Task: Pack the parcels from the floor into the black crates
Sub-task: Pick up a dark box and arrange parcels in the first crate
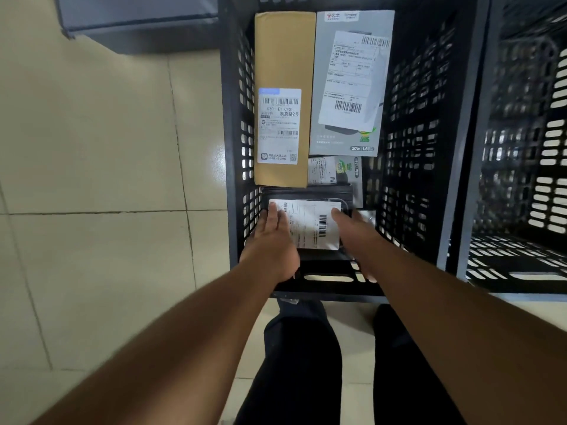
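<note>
Both hands are down inside the crate [233, 124] now, on the black parcel [310, 194] at its near end. The left hand [271, 240] lies flat on the parcel's left side, fingers [274, 214] straight and close together, the tips resting on the corner of its white label [310, 225]. The right hand [357, 237] comes in along the parcel's right edge, fingers extended and relaxed, touching the label's far right corner; whether the thumb hooks under the edge I cannot tell. Farther back in the same crate, the brown box [283, 56] lies lengthwise against the left wall, its shipping label facing up. Right beside it, touching, sits the grey box [352, 81], also label up. Peeking out between the grey box and the black parcel is a small grey packet [337, 170], partly covered by both. To the right stands a second crate [521, 148], side by side with the first, on the pale tiled floor [92, 179]. The person's dark trouser legs [303, 357] show below the arms.
</note>
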Action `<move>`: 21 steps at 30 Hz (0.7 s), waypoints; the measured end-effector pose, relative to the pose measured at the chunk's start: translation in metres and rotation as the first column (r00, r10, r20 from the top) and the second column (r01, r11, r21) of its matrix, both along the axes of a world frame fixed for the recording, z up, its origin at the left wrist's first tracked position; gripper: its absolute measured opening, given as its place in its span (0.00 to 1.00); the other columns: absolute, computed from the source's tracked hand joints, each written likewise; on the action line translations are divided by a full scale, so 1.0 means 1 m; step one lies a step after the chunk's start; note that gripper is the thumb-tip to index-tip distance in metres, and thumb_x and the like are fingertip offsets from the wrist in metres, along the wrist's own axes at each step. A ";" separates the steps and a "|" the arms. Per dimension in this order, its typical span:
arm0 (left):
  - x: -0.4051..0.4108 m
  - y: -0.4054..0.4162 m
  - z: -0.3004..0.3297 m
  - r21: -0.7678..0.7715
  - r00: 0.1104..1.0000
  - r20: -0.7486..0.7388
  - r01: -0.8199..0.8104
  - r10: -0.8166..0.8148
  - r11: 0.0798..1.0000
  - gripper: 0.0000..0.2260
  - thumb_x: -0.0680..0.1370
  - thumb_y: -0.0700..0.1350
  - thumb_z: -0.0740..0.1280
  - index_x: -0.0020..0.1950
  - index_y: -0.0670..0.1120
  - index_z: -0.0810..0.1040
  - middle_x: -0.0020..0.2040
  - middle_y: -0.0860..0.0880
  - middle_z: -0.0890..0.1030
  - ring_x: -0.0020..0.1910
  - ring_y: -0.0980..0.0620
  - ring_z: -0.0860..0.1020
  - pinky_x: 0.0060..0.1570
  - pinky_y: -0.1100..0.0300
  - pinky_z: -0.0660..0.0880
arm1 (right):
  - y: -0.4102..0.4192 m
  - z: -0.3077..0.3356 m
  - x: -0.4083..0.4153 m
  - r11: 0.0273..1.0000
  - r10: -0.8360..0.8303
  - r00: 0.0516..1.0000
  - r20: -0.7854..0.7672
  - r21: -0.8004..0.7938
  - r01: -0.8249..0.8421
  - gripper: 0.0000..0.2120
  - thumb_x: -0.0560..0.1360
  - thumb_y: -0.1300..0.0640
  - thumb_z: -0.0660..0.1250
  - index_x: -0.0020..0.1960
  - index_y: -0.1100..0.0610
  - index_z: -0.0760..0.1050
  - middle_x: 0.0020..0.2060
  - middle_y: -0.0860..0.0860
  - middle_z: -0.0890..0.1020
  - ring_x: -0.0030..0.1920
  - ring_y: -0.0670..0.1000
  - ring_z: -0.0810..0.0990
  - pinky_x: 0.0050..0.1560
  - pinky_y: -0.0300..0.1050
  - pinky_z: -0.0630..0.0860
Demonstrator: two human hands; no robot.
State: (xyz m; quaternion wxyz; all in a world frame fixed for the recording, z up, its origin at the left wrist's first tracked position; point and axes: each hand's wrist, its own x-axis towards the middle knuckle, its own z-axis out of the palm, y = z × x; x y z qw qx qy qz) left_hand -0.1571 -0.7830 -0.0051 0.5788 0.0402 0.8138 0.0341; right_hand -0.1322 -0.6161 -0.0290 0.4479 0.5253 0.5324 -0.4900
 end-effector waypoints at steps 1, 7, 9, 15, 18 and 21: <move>-0.005 0.004 -0.001 -0.024 0.999 0.036 -0.031 0.032 0.999 0.41 0.82 0.42 0.62 0.83 0.46 0.35 0.81 0.50 0.29 0.82 0.47 0.37 0.80 0.42 0.49 | -0.002 0.000 -0.001 1.000 -0.024 1.000 0.005 -0.002 0.024 0.40 0.70 0.31 0.59 0.79 0.41 0.54 0.78 0.53 0.64 0.75 0.62 0.65 0.72 0.68 0.63; 0.002 0.016 0.000 0.063 0.958 0.200 -0.220 0.204 0.973 0.42 0.81 0.37 0.63 0.83 0.50 0.37 0.80 0.47 0.26 0.78 0.34 0.61 0.70 0.47 0.72 | -0.006 -0.003 0.010 0.995 -0.099 0.994 -0.054 -0.012 0.098 0.36 0.75 0.40 0.62 0.79 0.40 0.51 0.78 0.53 0.62 0.76 0.61 0.62 0.72 0.67 0.61; 0.009 0.012 -0.004 0.089 0.963 0.187 -0.215 0.195 0.973 0.42 0.82 0.37 0.63 0.83 0.48 0.35 0.80 0.47 0.27 0.75 0.37 0.68 0.63 0.52 0.76 | -0.003 -0.007 0.012 0.999 -0.030 0.998 -0.059 -0.047 0.027 0.39 0.74 0.48 0.64 0.80 0.41 0.49 0.78 0.55 0.62 0.74 0.62 0.64 0.71 0.67 0.62; 0.008 0.007 -0.014 0.071 0.958 0.191 -0.229 0.212 0.971 0.43 0.81 0.37 0.64 0.82 0.48 0.34 0.79 0.52 0.24 0.76 0.41 0.69 0.59 0.55 0.77 | 0.012 -0.011 0.003 0.976 0.202 0.979 -0.026 -0.081 -0.203 0.47 0.73 0.58 0.67 0.81 0.45 0.42 0.79 0.59 0.57 0.75 0.64 0.62 0.72 0.63 0.63; 0.003 0.004 -0.014 0.074 0.952 0.230 -0.223 0.201 0.972 0.42 0.81 0.37 0.63 0.83 0.49 0.35 0.79 0.52 0.24 0.75 0.44 0.70 0.50 0.60 0.77 | 0.011 -0.009 0.000 0.954 0.296 0.955 0.006 -0.042 -0.296 0.42 0.75 0.57 0.67 0.81 0.51 0.48 0.78 0.61 0.60 0.73 0.63 0.66 0.70 0.59 0.67; -0.004 0.000 -0.008 0.091 0.961 0.221 -0.190 0.166 0.978 0.40 0.82 0.39 0.65 0.84 0.47 0.39 0.82 0.52 0.31 0.71 0.47 0.73 0.50 0.62 0.77 | 0.002 -0.001 -0.003 0.921 0.389 0.921 -0.016 0.016 -0.389 0.34 0.78 0.55 0.64 0.80 0.54 0.54 0.70 0.60 0.71 0.58 0.59 0.77 0.56 0.53 0.78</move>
